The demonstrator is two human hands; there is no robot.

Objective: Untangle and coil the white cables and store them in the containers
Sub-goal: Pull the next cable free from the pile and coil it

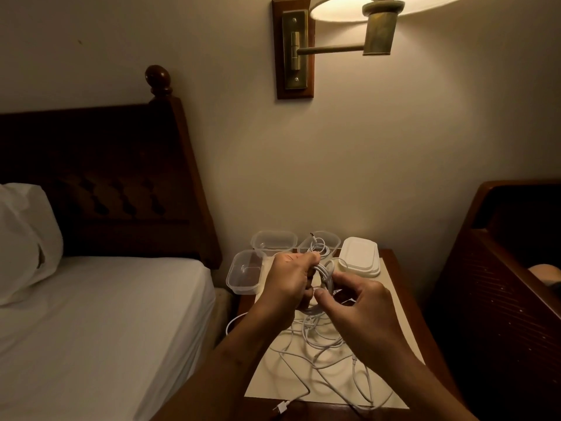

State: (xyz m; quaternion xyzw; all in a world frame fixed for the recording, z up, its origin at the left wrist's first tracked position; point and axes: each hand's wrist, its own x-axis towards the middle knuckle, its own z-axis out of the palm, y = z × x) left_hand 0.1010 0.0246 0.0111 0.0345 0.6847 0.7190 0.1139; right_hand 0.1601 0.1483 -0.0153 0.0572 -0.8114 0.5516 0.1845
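My left hand [288, 281] grips a partly wound coil of white cable [322, 273] above the nightstand. My right hand [361, 311] pinches the same cable just below the coil. Loose tangled white cables [328, 354] spread over the cream mat beneath both hands, and one plug end [280, 407] lies at the front edge. Three clear plastic containers stand at the back: one at the left [243, 276], one behind it [273, 242], and one [318, 244] holding a coiled white cable. A stack of white lids [359, 256] sits to their right.
The wooden nightstand [403, 287] stands between a bed with a white sheet [106, 329] on the left and dark wooden furniture [501, 284] on the right. A brass wall lamp [349, 41] hangs above. A cable loop droops off the nightstand's left side.
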